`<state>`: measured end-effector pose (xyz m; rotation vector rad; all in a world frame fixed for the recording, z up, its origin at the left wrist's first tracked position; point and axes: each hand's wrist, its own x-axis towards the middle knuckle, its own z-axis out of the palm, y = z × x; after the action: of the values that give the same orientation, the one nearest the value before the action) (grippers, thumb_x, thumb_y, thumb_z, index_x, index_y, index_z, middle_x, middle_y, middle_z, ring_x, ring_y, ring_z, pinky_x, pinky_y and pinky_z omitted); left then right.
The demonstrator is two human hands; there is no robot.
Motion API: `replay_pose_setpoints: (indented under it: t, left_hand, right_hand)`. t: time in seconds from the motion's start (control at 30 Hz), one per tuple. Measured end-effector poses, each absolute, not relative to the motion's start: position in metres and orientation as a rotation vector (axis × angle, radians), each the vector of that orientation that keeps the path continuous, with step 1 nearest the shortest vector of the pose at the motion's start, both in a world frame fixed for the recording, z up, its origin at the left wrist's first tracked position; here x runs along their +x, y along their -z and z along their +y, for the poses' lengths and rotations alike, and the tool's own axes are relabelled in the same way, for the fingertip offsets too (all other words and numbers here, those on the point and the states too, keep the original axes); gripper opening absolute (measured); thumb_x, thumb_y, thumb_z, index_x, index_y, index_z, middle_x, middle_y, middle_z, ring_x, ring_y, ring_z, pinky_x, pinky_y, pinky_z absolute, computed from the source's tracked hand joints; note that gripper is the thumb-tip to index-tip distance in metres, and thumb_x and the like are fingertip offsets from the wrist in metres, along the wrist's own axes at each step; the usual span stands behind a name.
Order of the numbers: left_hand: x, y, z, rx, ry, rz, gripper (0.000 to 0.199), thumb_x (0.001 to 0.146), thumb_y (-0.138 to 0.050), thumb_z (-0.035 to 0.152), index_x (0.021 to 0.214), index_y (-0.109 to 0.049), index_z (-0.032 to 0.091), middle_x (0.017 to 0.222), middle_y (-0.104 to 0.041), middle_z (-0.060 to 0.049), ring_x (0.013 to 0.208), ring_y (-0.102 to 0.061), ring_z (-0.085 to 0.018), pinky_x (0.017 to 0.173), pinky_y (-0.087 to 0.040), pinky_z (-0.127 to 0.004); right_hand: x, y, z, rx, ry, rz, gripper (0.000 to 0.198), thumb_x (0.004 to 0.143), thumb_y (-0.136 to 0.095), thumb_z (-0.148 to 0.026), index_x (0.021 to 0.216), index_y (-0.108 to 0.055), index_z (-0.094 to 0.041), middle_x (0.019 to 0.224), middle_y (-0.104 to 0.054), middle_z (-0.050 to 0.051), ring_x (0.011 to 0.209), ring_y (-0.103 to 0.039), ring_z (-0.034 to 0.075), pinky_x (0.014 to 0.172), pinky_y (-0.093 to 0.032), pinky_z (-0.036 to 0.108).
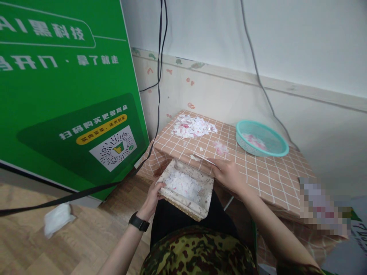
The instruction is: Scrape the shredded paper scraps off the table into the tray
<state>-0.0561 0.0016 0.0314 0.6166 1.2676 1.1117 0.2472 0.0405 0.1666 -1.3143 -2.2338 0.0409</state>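
Note:
My left hand (155,194) grips the left side of a square, cloth-lined woven basket (206,187). White paper scraps (183,184) with a few pink bits lie in it. The basket is in front of the table's near edge, close to my body. In my right hand (228,173) is a thin, pale, strip-like thing (208,160), seen nearly edge-on, so its kind is unclear. Its far end reaches over the table edge, above the basket's back rim, beside some whitish bits. On the table lie a heap of white and pink paper scraps (193,126) and a smaller pink patch (220,147).
A brown checked cloth covers the table (266,172). At the back right stands a teal plastic basket (275,147) with pinkish scraps inside. A green cabinet (71,76) rises at left, with a black cable (158,95) hanging beside it. A white bag (59,218) lies on the floor.

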Motion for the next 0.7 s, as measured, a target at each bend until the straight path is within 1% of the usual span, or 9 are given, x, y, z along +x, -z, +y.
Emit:
replay_pose_setpoints:
  t: [0.1, 0.23, 0.3, 0.37, 0.47, 0.53, 0.7]
  left_hand:
    - [-0.054, -0.039, 0.002, 0.587, -1.125, 1.255, 0.044, 0.071, -0.068, 0.040, 0.108, -0.072, 0.018, 0.084, -0.071, -0.001, 0.079, -0.065, -0.022, 0.063, -0.051, -0.028]
    - [-0.052, -0.043, 0.006, 0.604, -1.140, 1.239, 0.044, 0.071, -0.069, 0.041, 0.108, -0.072, 0.018, 0.086, -0.072, -0.002, 0.079, -0.065, -0.022, 0.063, -0.051, -0.028]
    - [-0.051, -0.044, 0.007, 0.605, -1.149, 1.243, 0.042, 0.070, -0.070, 0.041, 0.105, -0.072, 0.017, 0.086, -0.071, -0.002, 0.078, -0.064, -0.021, 0.062, -0.050, -0.027]
    - [-0.050, -0.045, 0.008, 0.603, -1.155, 1.247, 0.041, 0.070, -0.070, 0.041, 0.103, -0.072, 0.017, 0.083, -0.070, -0.002, 0.076, -0.063, -0.020, 0.060, -0.049, -0.027]
    - [-0.049, -0.046, 0.008, 0.601, -1.157, 1.242, 0.045, 0.070, -0.070, 0.040, 0.108, -0.072, 0.016, 0.084, -0.071, -0.002, 0.075, -0.063, -0.021, 0.059, -0.048, -0.027]
    - [-0.049, -0.047, 0.008, 0.597, -1.159, 1.242, 0.048, 0.070, -0.070, 0.040, 0.112, -0.071, 0.016, 0.088, -0.072, -0.003, 0.077, -0.064, -0.022, 0.060, -0.049, -0.027]
    - [-0.051, -0.045, 0.008, 0.621, -1.170, 1.254, 0.050, 0.070, -0.070, 0.041, 0.114, -0.072, 0.017, 0.092, -0.075, -0.004, 0.080, -0.067, -0.024, 0.061, -0.050, -0.027]
  right_hand:
    - [0.241, -0.164, 0.029, -1.230, -0.067, -2.309, 0.034, 0.099, -0.046, -0.019, 0.120, -0.073, -0.019, 0.103, -0.080, 0.011, 0.085, -0.076, 0.021, 0.075, -0.058, 0.032]
    - [0.242, -0.164, 0.019, -1.146, -0.109, -2.321, 0.034, 0.100, -0.046, -0.021, 0.121, -0.072, -0.020, 0.104, -0.080, 0.009, 0.084, -0.076, 0.019, 0.075, -0.059, 0.031]
    - [0.247, -0.164, 0.023, -1.220, -0.078, -2.248, 0.033, 0.100, -0.047, -0.023, 0.120, -0.073, -0.021, 0.100, -0.081, 0.009, 0.081, -0.076, 0.020, 0.072, -0.058, 0.030]
    - [0.253, -0.163, 0.035, -1.360, 0.029, -2.137, 0.033, 0.099, -0.048, -0.025, 0.117, -0.075, -0.020, 0.097, -0.081, 0.010, 0.078, -0.076, 0.021, 0.071, -0.056, 0.031]
    - [0.260, -0.163, 0.057, -1.592, 0.202, -2.030, 0.034, 0.098, -0.048, -0.026, 0.114, -0.077, -0.018, 0.092, -0.080, 0.012, 0.075, -0.075, 0.024, 0.068, -0.054, 0.032]
    - [0.261, -0.164, 0.068, -1.680, 0.241, -2.049, 0.035, 0.097, -0.047, -0.025, 0.115, -0.077, -0.018, 0.091, -0.080, 0.013, 0.074, -0.074, 0.024, 0.068, -0.052, 0.032]
    - [0.258, -0.165, 0.060, -1.560, 0.161, -2.186, 0.034, 0.097, -0.048, -0.022, 0.116, -0.077, -0.020, 0.087, -0.080, 0.010, 0.073, -0.073, 0.022, 0.068, -0.051, 0.029]
